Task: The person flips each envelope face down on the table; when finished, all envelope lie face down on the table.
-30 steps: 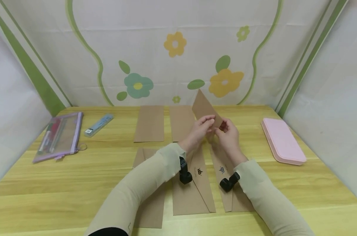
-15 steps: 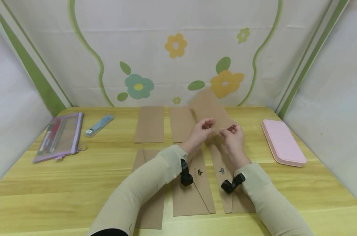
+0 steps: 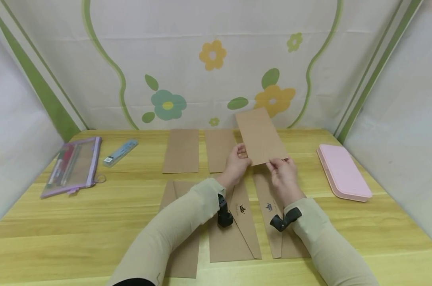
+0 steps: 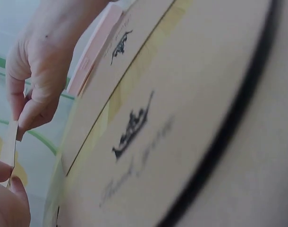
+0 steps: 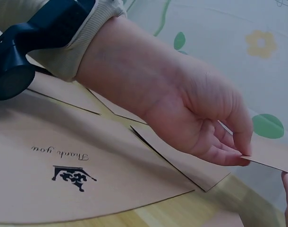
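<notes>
A plain brown kraft card (image 3: 262, 137) is held up and tilted above the table's back edge. My left hand (image 3: 235, 163) pinches its lower left corner. At the lower right corner, my right hand (image 3: 285, 176) pinches it too, thumb on the face turned toward me. Both grips show in the left wrist view, where the card (image 4: 11, 142) appears nearly edge-on. Beneath my arms lie three brown envelopes: a left one (image 3: 182, 254) partly hidden by my sleeve, a middle one (image 3: 230, 246) and a right one (image 3: 273, 234), the last two bearing a dark crown print.
Two more brown cards (image 3: 181, 151) (image 3: 220, 147) lie flat at the back. At left are a purple-edged mesh zip pouch (image 3: 83, 163) with pens inside and a slim blue case (image 3: 120, 152). A pink case (image 3: 344, 171) sits at right, and a flower-printed cloth (image 3: 212, 85) hangs behind.
The card has turned from a slanted, folded-looking angle to show its broad face toward me. My right hand has shifted slightly right and down along it; my left hand has moved slightly left.
</notes>
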`<state>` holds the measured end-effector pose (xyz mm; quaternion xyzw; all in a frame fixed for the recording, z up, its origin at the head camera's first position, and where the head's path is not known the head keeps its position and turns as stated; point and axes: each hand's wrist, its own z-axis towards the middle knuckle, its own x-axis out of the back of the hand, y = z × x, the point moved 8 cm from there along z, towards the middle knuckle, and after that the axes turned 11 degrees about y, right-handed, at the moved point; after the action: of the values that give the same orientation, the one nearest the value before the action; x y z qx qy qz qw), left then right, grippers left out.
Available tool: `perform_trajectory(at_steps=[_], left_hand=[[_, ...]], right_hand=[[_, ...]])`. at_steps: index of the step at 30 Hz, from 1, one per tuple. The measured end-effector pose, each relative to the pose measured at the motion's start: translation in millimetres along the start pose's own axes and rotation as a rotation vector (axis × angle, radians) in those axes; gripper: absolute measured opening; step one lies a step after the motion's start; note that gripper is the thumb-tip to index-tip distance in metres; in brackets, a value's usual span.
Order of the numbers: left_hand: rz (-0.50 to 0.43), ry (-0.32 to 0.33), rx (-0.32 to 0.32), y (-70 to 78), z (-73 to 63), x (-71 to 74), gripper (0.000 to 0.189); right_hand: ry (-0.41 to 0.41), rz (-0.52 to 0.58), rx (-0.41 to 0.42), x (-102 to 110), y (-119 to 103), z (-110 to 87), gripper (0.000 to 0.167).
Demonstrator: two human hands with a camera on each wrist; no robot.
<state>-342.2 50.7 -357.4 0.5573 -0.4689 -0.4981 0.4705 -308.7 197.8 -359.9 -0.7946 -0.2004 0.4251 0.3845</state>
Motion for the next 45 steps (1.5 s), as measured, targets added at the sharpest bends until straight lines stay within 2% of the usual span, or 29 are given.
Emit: perform_trajectory(at_steps=[5,9,11,13,18,23,25,27,29,32,38,45], left_hand=[[-0.02,0.009,0.01,-1.7,0.1,-1.2,0.067],[-0.02,0.008,0.01,-1.6,0.5,-0.3,0.067],[-0.017,0.009,0.004,-1.3,1.5,0.8,0.066],[-0.016,0.01,0.003,-1.7,3.0,2.2,0.065],[0.015,0.017,0.009,-6.4,9.8,5.7,0.062],[0.073,-0.004,0.036,-12.6,14.1,6.1,0.06],[0.116,-0.034,0.047,-14.5,13.7,5.5,0.061],[0.15,-0.074,0.061,-16.6,12.7,4.2,0.062],[0.183,-0.103,0.072,-18.5,12.2,3.2,0.063],[0.206,-0.119,0.081,-19.8,11.5,2.3,0.061],[0.288,-0.099,0.044,-17.0,10.8,2.1,0.056],[0.312,-0.078,0.03,-16.9,11.0,3.7,0.051]], right_hand=[[0.011,0.037,-0.036,4,0,1.5,0.038],[-0.022,-0.054,-0.055,6,-3,2.0,0.053],[-0.062,-0.158,-0.046,7,-7,2.8,0.06],[-0.131,-0.309,-0.008,8,-13,5.4,0.066],[-0.31,-0.725,0.156,12,-26,18.1,0.068],[-0.396,-1.102,0.31,13,-34,29.9,0.066],[-0.418,-1.23,0.372,13,-37,33.0,0.065],[-0.438,-1.311,0.414,13,-38,36.5,0.065],[-0.454,-1.352,0.43,14,-38,39.6,0.065],[-0.463,-1.332,0.394,17,-36,43.5,0.062],[-0.442,-1.267,0.335,24,-31,49.9,0.057],[-0.408,-1.28,0.354,26,-29,53.5,0.054]])
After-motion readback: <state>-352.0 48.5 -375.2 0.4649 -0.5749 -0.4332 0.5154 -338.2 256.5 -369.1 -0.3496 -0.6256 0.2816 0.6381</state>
